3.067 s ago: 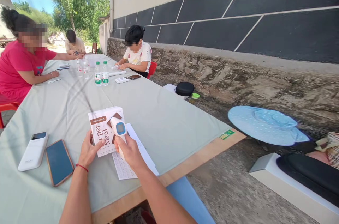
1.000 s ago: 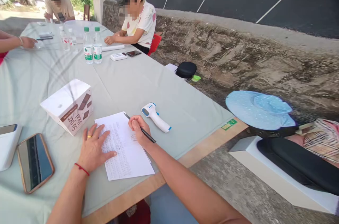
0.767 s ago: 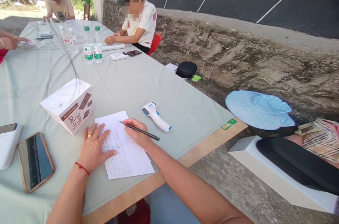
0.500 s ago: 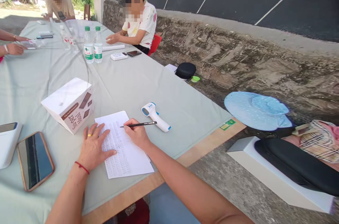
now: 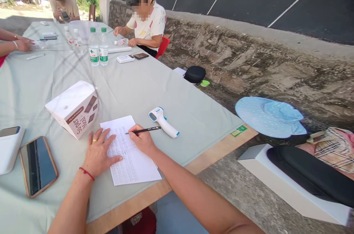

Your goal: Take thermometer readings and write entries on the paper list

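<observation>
Sheets of paper (image 5: 135, 169) covered with handwritten lines lie near the table's front edge. My left hand (image 5: 101, 152) rests flat on their left side, fingers spread, with a gold ring and a red string bracelet. In my right hand (image 5: 141, 140) is a black pen (image 5: 148, 129), pinched between the fingers, its tip at the writing on the upper part of the sheet. A white and blue infrared thermometer (image 5: 163, 121) lies just beyond the right hand. Behind the left hand stands a white box (image 5: 74, 107) with brown print.
A phone (image 5: 38, 166) and a white device (image 5: 9, 149) lie at left. Water bottles (image 5: 94, 49) stand farther back. Two people (image 5: 148, 24) sit at the far end; another person's hands (image 5: 23, 43) show at left. Beside the table are a blue hat (image 5: 269, 116) and a white box (image 5: 265, 175).
My hands stay almost in place; the pen's rear end shifts slightly. The person at the far right side now has a small bottle lying between the hands. The view has drifted slightly.
</observation>
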`<state>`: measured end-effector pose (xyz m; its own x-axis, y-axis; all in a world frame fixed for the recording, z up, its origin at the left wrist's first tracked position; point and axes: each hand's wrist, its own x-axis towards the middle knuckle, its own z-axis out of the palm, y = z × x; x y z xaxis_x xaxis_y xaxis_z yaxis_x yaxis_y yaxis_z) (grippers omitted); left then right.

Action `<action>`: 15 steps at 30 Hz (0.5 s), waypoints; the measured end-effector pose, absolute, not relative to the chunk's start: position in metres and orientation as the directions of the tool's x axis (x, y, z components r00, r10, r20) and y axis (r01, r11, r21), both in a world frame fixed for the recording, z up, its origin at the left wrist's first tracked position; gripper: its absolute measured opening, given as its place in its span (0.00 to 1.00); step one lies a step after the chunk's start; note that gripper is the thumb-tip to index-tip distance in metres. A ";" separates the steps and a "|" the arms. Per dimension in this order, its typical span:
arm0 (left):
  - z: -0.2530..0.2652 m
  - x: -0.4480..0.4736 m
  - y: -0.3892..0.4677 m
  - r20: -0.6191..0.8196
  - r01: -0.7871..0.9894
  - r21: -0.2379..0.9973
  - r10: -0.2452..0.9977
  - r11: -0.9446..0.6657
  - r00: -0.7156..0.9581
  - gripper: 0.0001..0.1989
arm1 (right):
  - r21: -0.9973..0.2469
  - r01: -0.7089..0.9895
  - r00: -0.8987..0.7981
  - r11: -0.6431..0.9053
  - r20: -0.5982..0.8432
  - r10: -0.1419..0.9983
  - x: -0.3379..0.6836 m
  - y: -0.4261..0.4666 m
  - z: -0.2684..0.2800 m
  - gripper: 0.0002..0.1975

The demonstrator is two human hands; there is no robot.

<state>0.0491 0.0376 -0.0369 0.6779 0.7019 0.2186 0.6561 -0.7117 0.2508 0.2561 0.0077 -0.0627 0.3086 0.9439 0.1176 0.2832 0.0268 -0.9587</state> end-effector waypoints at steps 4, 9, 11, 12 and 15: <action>-0.037 0.049 0.038 0.222 0.652 0.254 0.699 -0.714 0.679 0.33 | -0.958 0.286 0.301 0.022 0.112 0.947 0.256 0.007 -0.064 0.06; -0.038 0.049 0.037 0.226 0.654 0.254 0.702 -0.712 0.676 0.33 | -0.954 0.300 0.294 0.025 0.117 0.948 0.256 0.008 -0.066 0.06; -0.038 0.049 0.037 0.224 0.655 0.254 0.702 -0.712 0.676 0.33 | -0.953 0.302 0.297 0.037 0.131 0.946 0.256 0.008 -0.067 0.05; -0.037 0.049 0.037 0.223 0.655 0.256 0.702 -0.712 0.676 0.33 | -0.953 0.301 0.298 0.042 0.136 0.945 0.256 0.008 -0.067 0.05; -0.037 0.049 0.037 0.216 0.652 0.259 0.701 -0.712 0.680 0.33 | -0.954 0.297 0.294 0.038 0.129 0.947 0.256 0.008 -0.066 0.05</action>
